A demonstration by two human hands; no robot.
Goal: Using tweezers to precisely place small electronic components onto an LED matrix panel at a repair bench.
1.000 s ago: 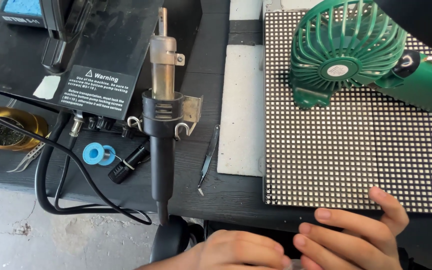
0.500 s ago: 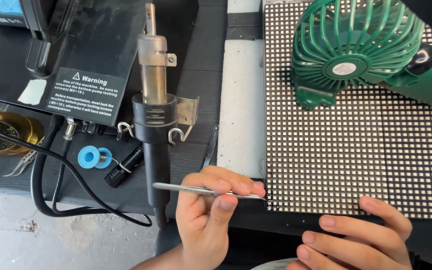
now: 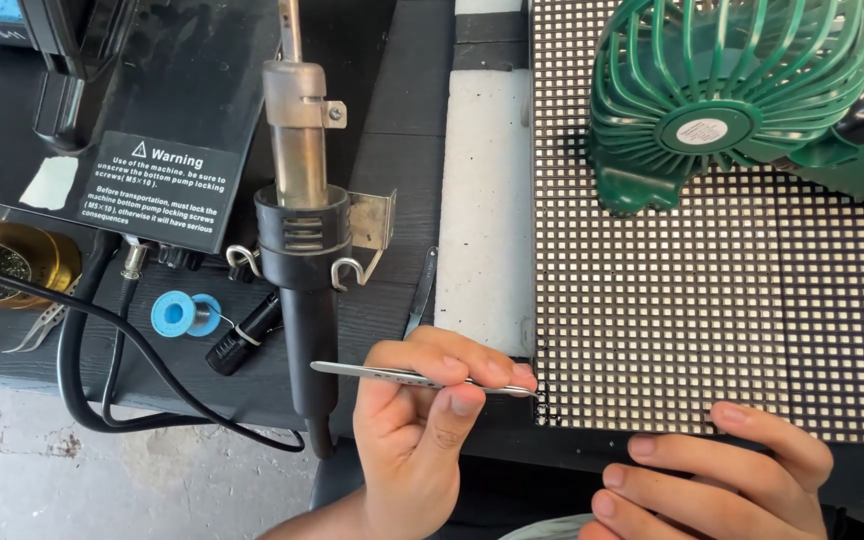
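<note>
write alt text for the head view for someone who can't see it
A left hand holds thin metal tweezers with their tip at the lower left corner of a square-gridded black LED panel; the right hand rests on the panel's lower edge. A green fan sits on the panel.

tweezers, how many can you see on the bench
3: one pair of tweezers pinched in the left hand, a dark pair beside the white strip, a small pair near the brass holder.
</note>
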